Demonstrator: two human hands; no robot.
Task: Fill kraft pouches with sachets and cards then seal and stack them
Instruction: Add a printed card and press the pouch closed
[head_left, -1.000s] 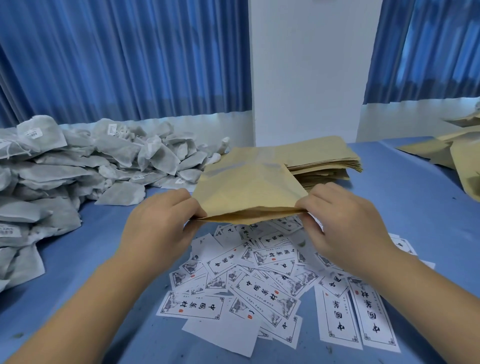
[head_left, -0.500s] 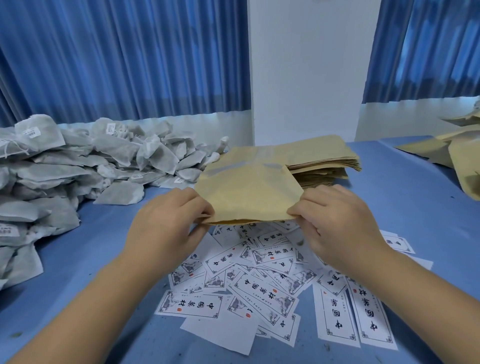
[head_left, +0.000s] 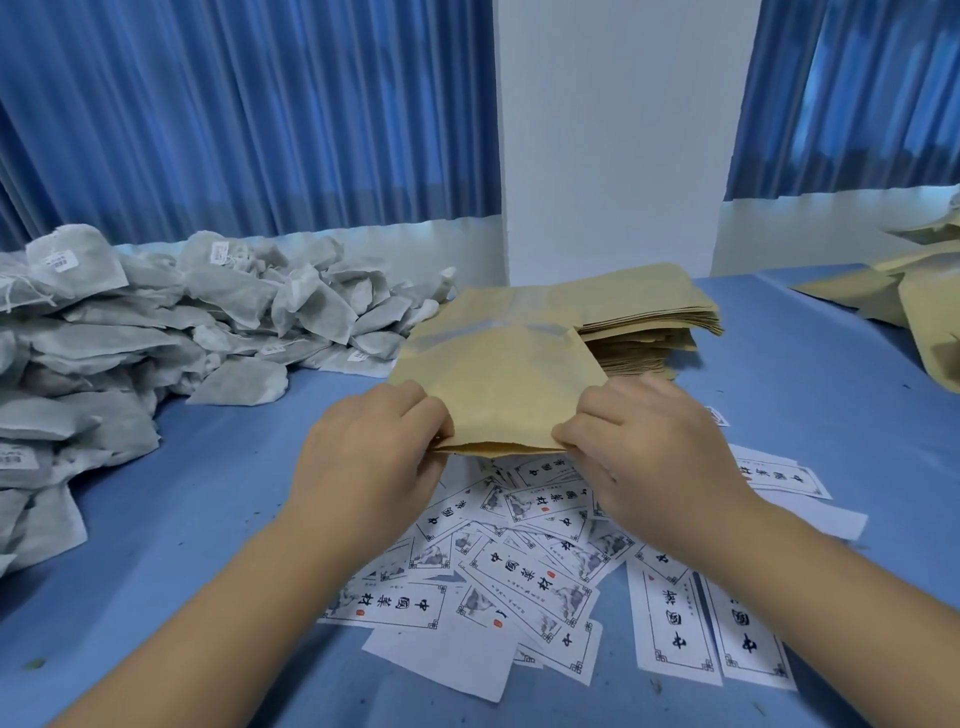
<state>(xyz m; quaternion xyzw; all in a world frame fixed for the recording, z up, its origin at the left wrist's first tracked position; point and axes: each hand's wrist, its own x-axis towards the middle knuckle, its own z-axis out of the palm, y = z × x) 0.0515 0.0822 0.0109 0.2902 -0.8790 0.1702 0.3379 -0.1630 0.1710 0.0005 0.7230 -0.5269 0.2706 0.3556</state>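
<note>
Head view. A kraft pouch (head_left: 498, 384) is held over the blue worktop (head_left: 831, 415), above the scattered printed cards (head_left: 530, 566) and just in front of the stack of empty pouches (head_left: 649, 322). The left hand (head_left: 374, 457) and right hand (head_left: 654, 457) each pinch a near corner of the pouch mouth with curled fingers and thumb; neither holds anything else.

Progress, as judged: early for this pouch. It lies flat, with only a thin slit at its near edge, and no sachet or card shows inside. Opening, filling, sealing and stacking appear to remain. The heap of grey sachets (head_left: 156, 343) at the left is large. Further kraft pouches (head_left: 924, 312) lie at the far right; whether they are filled cannot be told.

Compared with one second earlier, the hands have drawn closer together along the mouth, the bowed gap has narrowed to a slit, and the pouch sits slightly nearer the stack. Sachets and cards lie as before.
</note>
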